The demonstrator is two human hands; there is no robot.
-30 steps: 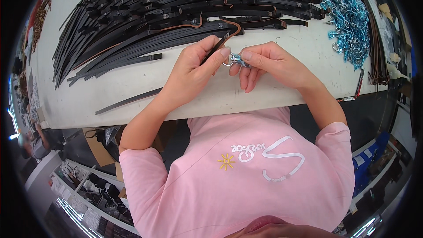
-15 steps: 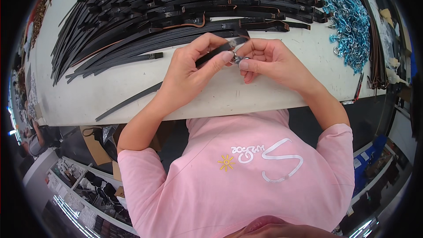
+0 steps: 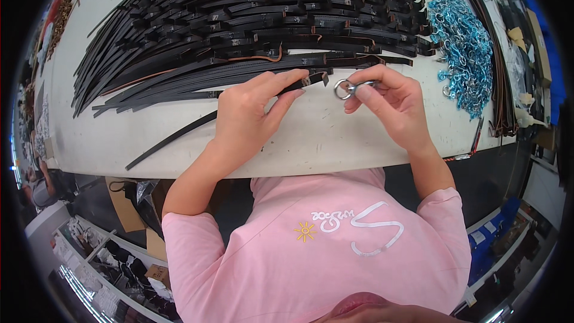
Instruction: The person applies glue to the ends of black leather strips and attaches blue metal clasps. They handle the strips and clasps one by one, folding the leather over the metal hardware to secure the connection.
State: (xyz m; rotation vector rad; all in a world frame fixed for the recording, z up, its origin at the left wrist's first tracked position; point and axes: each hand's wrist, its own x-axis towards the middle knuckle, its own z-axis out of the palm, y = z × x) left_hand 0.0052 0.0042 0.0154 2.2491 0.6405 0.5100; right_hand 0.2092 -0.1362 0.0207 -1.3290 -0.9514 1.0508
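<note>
In the head view, the only one I have, I see the left hand [image 3: 248, 106] pinching a black strap [image 3: 318, 79] near its end, thumb beneath and fingers above, so a short folded tip sticks out past the fingertips; I take the grip that close to the end as a way to keep the tip stiff and facing the other hand. What looks like the same strap's tail runs out lower left, lying on the worktop [image 3: 323, 143], which would carry its weight. My right hand [image 3: 394, 101] is closed too, thumb and fingers narrow on a silver clasp [image 3: 354, 88], its round ring left free and turned toward the strap, probably so that the opening stays clear of the fingers. The clasp lies at the right fingertips, its ring just beside the strap's tip without touching it. Beyond both hands, dense rows of black straps [image 3: 275, 21] lie roughly parallel, likely for easy picking, with a few looser ones closest to the left hand. A heap of blue-tinted metal clasps [image 3: 463, 48] sits to the right, seemingly within that arm's reach.
</note>
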